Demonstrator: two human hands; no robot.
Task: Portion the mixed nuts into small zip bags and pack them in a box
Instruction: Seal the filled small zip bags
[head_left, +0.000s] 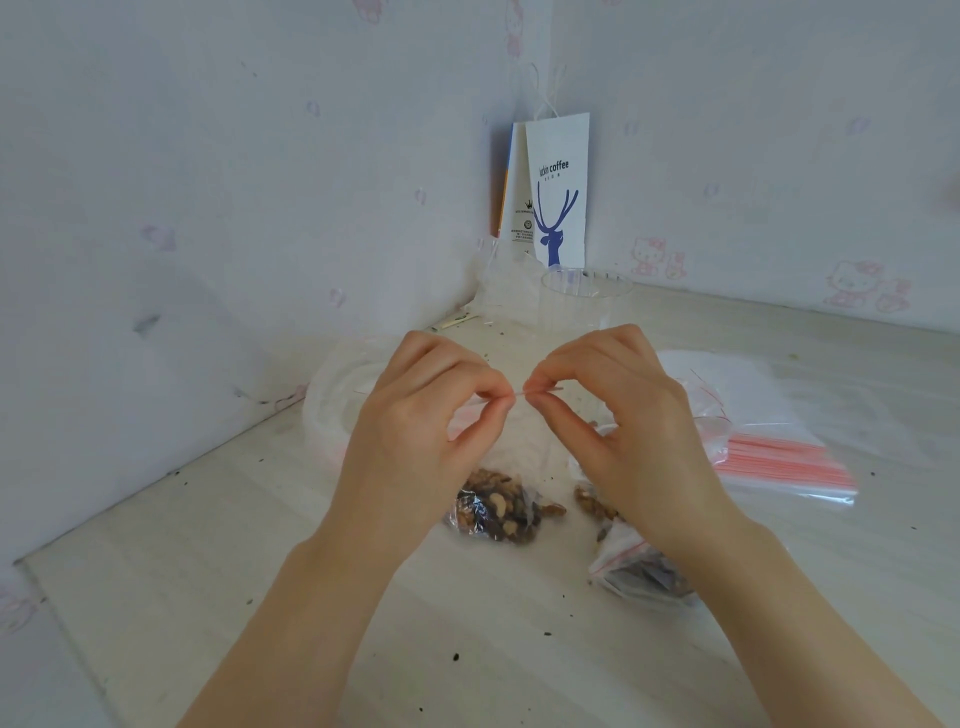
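Note:
A small clear zip bag (498, 506) with mixed nuts in its bottom stands on the table between my hands. My left hand (415, 431) and my right hand (623, 415) each pinch its red zip strip at the top, fingertips nearly touching. A second small zip bag (634, 566) with nuts lies flat under my right wrist. A few loose nuts (592, 506) lie beside it. A stack of empty zip bags with red strips (779, 462) lies to the right. No box is recognisable in view.
A white paper coffee bag (558, 192) stands in the wall corner. In front of it stands a clear plastic cup (587, 306). A large crumpled clear bag (332, 400) lies behind my left hand. Crumbs dot the pale table (208, 545).

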